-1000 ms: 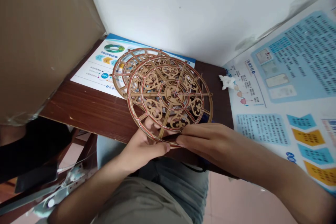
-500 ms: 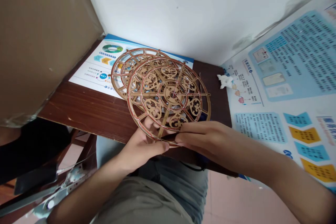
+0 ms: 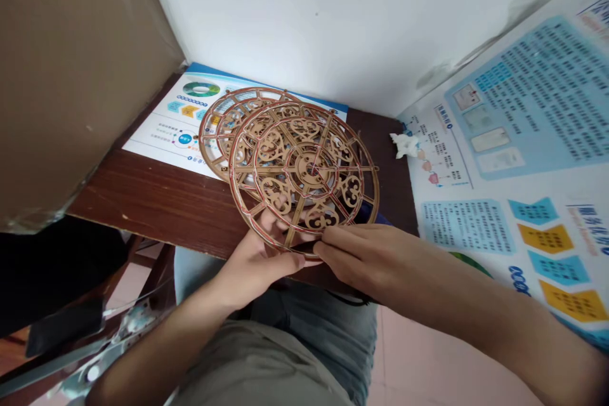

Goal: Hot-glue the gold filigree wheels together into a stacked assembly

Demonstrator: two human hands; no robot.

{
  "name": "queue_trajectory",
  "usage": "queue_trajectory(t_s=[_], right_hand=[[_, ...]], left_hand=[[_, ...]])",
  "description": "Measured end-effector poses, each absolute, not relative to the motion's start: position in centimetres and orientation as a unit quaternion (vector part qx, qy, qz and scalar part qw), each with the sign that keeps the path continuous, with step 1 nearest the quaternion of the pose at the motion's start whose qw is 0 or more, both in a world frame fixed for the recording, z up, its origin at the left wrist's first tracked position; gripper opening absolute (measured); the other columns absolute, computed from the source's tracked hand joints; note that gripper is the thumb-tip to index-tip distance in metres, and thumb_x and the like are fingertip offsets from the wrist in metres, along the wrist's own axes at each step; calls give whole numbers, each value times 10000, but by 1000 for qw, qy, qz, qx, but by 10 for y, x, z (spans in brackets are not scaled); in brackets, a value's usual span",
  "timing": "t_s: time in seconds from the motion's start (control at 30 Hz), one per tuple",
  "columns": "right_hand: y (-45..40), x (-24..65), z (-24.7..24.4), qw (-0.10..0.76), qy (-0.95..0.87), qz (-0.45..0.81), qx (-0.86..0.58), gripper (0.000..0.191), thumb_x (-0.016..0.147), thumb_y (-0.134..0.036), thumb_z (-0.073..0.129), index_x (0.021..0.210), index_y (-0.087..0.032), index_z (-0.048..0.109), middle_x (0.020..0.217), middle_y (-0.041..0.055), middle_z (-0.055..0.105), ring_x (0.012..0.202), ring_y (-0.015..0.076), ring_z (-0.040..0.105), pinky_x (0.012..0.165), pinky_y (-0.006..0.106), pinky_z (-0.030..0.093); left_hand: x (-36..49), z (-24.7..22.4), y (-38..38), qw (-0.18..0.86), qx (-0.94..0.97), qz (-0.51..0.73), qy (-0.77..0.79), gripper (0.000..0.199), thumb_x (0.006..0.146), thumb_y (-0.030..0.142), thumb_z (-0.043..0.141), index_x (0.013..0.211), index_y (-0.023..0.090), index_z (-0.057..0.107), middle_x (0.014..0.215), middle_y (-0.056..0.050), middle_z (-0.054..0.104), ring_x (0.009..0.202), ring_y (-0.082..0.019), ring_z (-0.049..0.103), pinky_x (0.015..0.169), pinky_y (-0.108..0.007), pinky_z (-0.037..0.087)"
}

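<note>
Laser-cut wooden filigree wheel (image 3: 304, 171), tilted, held at lower rim above desk edge. My left hand (image 3: 254, 260) cups rim; my right hand (image 3: 356, 257) pinches it narrowly. Second wooden wheel (image 3: 212, 133) partly beneath, on printed leaflet (image 3: 176, 133), dark wood desk (image 3: 143, 203). Tissue scrap (image 3: 404, 144) beside wall poster (image 3: 523, 139); small print unreadable.

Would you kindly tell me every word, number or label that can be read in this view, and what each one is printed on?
Nothing can be quoted with confidence.
Poster on the right: rows of small characters, too small and blurred to read.
Leaflet under the discs: small print, also unreadable.
Fretwork disc: no lettering visible.
</note>
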State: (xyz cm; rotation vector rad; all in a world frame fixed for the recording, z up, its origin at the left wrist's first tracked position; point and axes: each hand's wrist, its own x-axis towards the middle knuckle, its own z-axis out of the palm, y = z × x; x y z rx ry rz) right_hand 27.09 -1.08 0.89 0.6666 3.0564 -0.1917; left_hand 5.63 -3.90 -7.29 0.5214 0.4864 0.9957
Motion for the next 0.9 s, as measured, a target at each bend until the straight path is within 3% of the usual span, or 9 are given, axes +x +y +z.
queue_trajectory(t_s=[0.23,0.37,0.47,0.57,0.67,0.8,0.9], right_hand=[[1,277,9,27,972,-125,198,266,1043,22,542,963,-183,691,967,30,704,783,190,644,648,348,495],[2,281,9,-53,947,-200,246,264,1164,-131,461,1128,-173,719,1037,54,747,814,170,705,669,311,528],[-17,291,10,-151,913,-174,336,252,1190,-228,453,1216,-206,703,1082,61,776,885,178,754,750,299,562],[-55,311,1,-232,832,-84,497,247,1153,-322,572,937,-242,660,770,3,686,629,151,658,580,284,475],[-95,331,-19,-177,737,-10,652,512,1135,-491,554,680,-258,528,571,-9,564,495,158,591,499,302,418],[-111,331,-42,-161,645,-55,745,681,1023,-804,483,672,-268,714,515,7,629,399,193,586,411,312,413],[-95,311,-48,-140,571,-125,799,734,858,-943,495,618,-275,679,498,24,639,381,221,583,418,332,415]], left_hand=[[53,-77,-39,822,245,469,210,935,862,1,822,1641,401,495,1377,-26,785,1297,-261,748,1010,-363,686],[54,-75,-39,822,233,473,215,969,852,4,823,1664,394,466,1346,-25,794,1287,-268,755,1029,-380,677],[54,-73,-40,818,211,481,232,990,838,-1,808,1672,394,450,1391,-30,780,1336,-281,731,1087,-419,652],[52,-73,-42,812,198,491,243,1002,834,23,807,1677,414,430,1510,-41,727,1397,-314,700,1138,-482,624],[51,-77,-44,803,198,502,251,1010,835,55,819,1683,420,410,1543,-41,712,1419,-329,689,1213,-545,564],[53,-83,-46,792,217,516,244,988,860,89,830,1687,418,401,1559,-51,707,1448,-346,670,1263,-589,509],[55,-83,-46,780,237,531,232,982,880,108,836,1694,425,387,1611,-54,668,1518,-356,606,1309,-601,452]])
